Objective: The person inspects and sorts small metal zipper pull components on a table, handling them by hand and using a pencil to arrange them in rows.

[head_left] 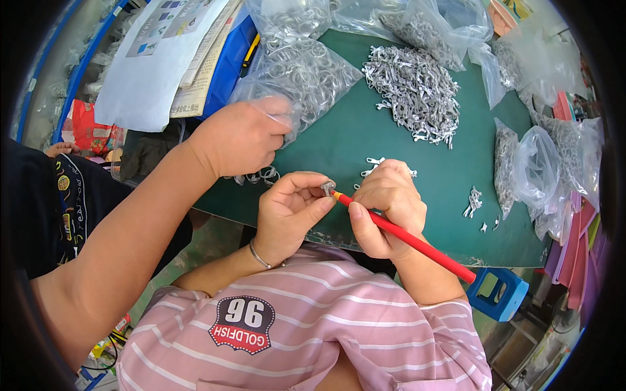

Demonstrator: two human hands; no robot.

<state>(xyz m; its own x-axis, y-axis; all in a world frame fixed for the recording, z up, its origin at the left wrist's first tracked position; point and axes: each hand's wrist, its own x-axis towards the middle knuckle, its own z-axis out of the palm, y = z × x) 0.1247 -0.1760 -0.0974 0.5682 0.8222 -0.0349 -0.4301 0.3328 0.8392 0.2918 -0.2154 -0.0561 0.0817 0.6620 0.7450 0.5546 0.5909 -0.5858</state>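
The slim tool (pixel 430 251) is mostly red, the shirt (pixel 319 313) white-striped pink.

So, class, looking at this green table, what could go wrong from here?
The red stick in the right hand might slip at the small metal piece and poke the left hand, close to its tip. Loose metal clips lying beside the right hand could get knocked away.

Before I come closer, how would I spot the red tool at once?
Find the green table, then its near edge, by the striped shirt. There the person's right hand holds the red tool slantwise, its yellowish tip at a small metal piece in the left hand. Long, straight and bright red, it stands apart from the silvery pieces piled on the table.
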